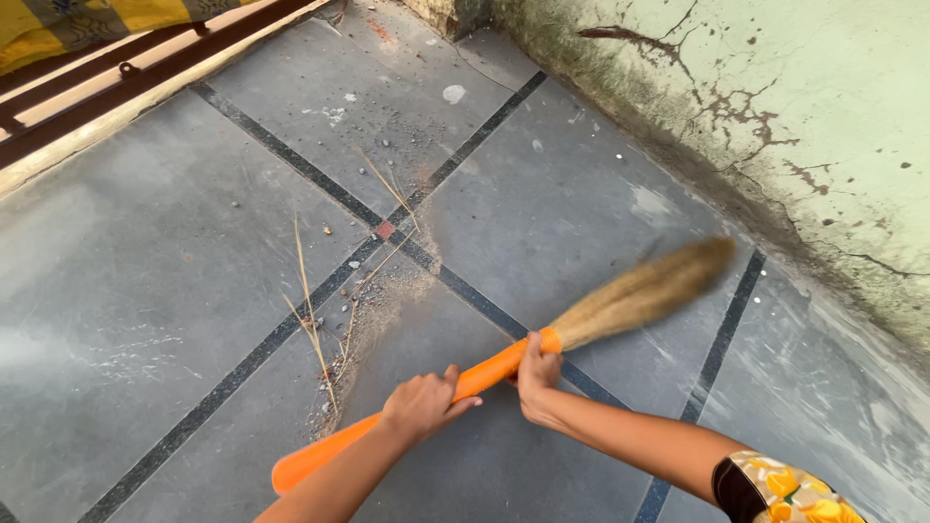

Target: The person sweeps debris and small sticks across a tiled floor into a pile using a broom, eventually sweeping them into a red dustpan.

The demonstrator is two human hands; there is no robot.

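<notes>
Your left hand (422, 404) and right hand (538, 373) both clench orange broom (465, 385) handle. Bristles blurred beyond right hand, near cracked wall (823, 116). Dust line (373, 320) ahead of left hand; open floor (145, 271) further left.

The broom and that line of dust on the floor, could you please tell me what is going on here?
A person grips a broom in both hands: the left hand partway along the orange handle, the right hand near where the straw-coloured bristles begin. The bristle head is blurred and sits over the grey tiled floor near the cracked green wall. A line of dust and dry straws lies along a dark tile seam to the left.
</notes>
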